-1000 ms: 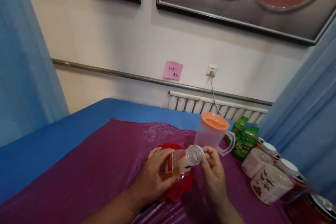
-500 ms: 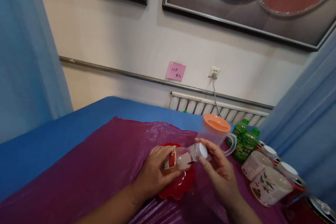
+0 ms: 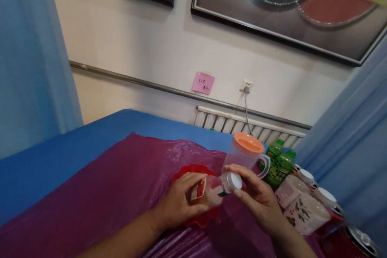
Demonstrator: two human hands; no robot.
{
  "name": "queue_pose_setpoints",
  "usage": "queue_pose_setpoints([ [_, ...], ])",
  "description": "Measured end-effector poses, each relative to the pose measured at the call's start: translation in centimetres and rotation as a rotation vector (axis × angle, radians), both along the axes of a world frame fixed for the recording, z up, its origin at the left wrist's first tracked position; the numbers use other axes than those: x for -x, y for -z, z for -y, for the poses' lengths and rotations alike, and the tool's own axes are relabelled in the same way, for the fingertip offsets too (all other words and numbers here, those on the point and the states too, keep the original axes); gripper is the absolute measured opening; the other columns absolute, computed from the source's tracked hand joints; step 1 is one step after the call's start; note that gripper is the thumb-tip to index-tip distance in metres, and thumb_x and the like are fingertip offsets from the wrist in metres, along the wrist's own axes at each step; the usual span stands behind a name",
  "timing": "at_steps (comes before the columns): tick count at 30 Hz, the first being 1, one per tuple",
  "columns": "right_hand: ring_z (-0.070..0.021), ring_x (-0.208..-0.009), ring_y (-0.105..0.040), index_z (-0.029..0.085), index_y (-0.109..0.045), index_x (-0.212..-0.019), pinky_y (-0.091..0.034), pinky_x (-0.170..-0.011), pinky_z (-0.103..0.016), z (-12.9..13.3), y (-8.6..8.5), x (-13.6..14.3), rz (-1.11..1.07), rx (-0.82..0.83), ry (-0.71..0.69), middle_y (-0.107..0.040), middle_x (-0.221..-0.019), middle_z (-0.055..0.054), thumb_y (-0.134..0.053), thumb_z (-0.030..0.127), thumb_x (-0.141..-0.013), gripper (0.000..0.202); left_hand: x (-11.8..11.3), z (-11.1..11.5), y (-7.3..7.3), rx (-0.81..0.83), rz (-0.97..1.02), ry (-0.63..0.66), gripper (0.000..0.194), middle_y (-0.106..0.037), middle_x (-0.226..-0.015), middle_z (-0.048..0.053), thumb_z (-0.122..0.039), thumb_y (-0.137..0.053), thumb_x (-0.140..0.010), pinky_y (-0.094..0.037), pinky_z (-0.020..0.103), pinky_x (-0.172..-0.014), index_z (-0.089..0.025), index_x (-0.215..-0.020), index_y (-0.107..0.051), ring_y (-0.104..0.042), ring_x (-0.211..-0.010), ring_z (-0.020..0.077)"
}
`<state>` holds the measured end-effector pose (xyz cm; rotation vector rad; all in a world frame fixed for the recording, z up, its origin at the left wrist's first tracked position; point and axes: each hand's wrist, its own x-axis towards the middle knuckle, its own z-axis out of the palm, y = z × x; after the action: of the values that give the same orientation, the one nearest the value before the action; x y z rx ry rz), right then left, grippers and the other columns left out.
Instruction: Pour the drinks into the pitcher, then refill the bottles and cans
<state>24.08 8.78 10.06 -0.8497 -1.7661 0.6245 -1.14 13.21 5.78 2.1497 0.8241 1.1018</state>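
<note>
My left hand point(image 3: 181, 197) is wrapped round the body of a clear plastic bottle point(image 3: 213, 191) with a red and white label. The bottle lies tilted over a red scalloped bowl point(image 3: 201, 221), its neck pointing right. At that end, the thumb and fingers of my right hand point(image 3: 258, 195) close around the white cap point(image 3: 234, 180). The cap sits on the neck. Bottle and hands hide much of the bowl.
A clear pitcher point(image 3: 237, 157) with an orange lid stands behind my right hand. Green bottles point(image 3: 282, 167), white-capped jars point(image 3: 308, 211) and red cans point(image 3: 347, 244) line the right side. A purple plastic sheet point(image 3: 127, 181) covers part of the blue table cover point(image 3: 99, 129).
The view has shifted slightly. The bottle has moved a little to the right relative to the bowl, with both hands keeping their hold on it.
</note>
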Motion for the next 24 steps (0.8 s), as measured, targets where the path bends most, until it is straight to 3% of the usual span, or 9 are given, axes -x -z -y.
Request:
queue_pose_setpoints([
  [4,-0.0269,-0.115,-0.066,0.031,-0.066,-0.123,-0.053,-0.100,-0.045,0.0,-0.3,0.2,0.063,-0.053,0.101,-0.071,-0.121,-0.008,-0.075,0.031,-0.088,0.037,0.2,-0.1,0.3,-0.096,-0.010,-0.080,0.059,-0.071,-0.125,0.009,-0.036,-0.081,-0.075,-0.053,0.047,-0.101,-0.029,-0.130,-0.063,-0.066,-0.114,0.0277],
  [11,-0.0245,-0.097,-0.068,0.026,-0.055,-0.104,-0.057,-0.080,-0.035,-0.5,0.8,1.8,-0.172,-0.002,0.120,-0.068,-0.105,-0.006,-0.082,0.054,-0.076,0.047,0.1,0.4,0.1,-0.129,-0.018,-0.022,0.059,-0.070,-0.127,0.006,-0.035,-0.082,-0.077,-0.053,0.044,-0.101,-0.030,-0.132,-0.059,-0.065,-0.115,0.0258],
  [13,-0.0258,-0.098,-0.067,0.026,-0.054,-0.103,-0.057,-0.081,-0.036,-0.3,0.9,2.0,-0.138,-0.009,0.158,-0.067,-0.108,-0.008,-0.081,0.061,-0.074,0.053,0.1,0.5,0.0,-0.123,-0.033,-0.016,0.058,-0.070,-0.127,0.007,-0.034,-0.082,-0.078,-0.053,0.043,-0.101,-0.029,-0.131,-0.059,-0.065,-0.116,0.0255],
  [15,-0.0303,-0.110,-0.064,0.026,-0.055,-0.117,-0.055,-0.091,-0.044,0.1,0.8,1.8,-0.068,-0.045,0.178,-0.064,-0.124,-0.012,-0.077,0.065,-0.076,0.061,0.1,0.5,0.0,-0.108,-0.038,-0.027,0.057,-0.069,-0.128,0.008,-0.032,-0.082,-0.078,-0.052,0.044,-0.102,-0.028,-0.130,-0.059,-0.064,-0.116,0.0258],
  [17,-0.0343,-0.127,-0.057,0.027,-0.048,-0.140,-0.049,-0.102,-0.051,0.7,0.5,1.5,0.015,-0.100,0.187,-0.054,-0.144,-0.016,-0.070,0.061,-0.085,0.069,0.1,0.4,0.1,-0.091,-0.034,-0.050,0.057,-0.069,-0.128,0.008,-0.031,-0.082,-0.077,-0.052,0.045,-0.102,-0.027,-0.129,-0.060,-0.064,-0.117,0.0264],
  [19,-0.0336,-0.137,-0.050,0.031,-0.042,-0.151,-0.044,-0.109,-0.054,1.2,0.1,1.1,0.122,-0.160,0.208,-0.051,-0.151,-0.013,-0.061,0.046,-0.096,0.060,0.1,0.3,0.2,-0.080,-0.029,-0.070,0.058,-0.069,-0.128,0.008,-0.031,-0.082,-0.075,-0.051,0.046,-0.102,-0.027,-0.129,-0.060,-0.064,-0.116,0.0269],
  [22,-0.0297,-0.131,-0.056,0.035,-0.056,-0.139,-0.044,-0.108,-0.053,1.4,-0.6,0.9,0.274,-0.274,0.250,-0.063,-0.139,-0.007,-0.054,0.027,-0.100,0.040,0.1,0.1,0.4,-0.087,-0.012,-0.088,0.059,-0.070,-0.125,0.008,-0.030,-0.083,-0.073,-0.052,0.046,-0.101,-0.027,-0.127,-0.061,-0.065,-0.114,0.0275],
  [24,-0.0288,-0.113,-0.066,0.034,-0.061,-0.128,-0.051,-0.098,-0.050,1.2,-1.0,0.9,0.317,-0.337,0.309,-0.071,-0.122,-0.007,-0.060,0.028,-0.098,0.032,0.0,0.1,0.3,-0.099,-0.008,-0.092,0.058,-0.070,-0.124,0.008,-0.029,-0.082,-0.073,-0.052,0.046,-0.100,-0.027,-0.127,-0.061,-0.065,-0.113,0.0273],
])
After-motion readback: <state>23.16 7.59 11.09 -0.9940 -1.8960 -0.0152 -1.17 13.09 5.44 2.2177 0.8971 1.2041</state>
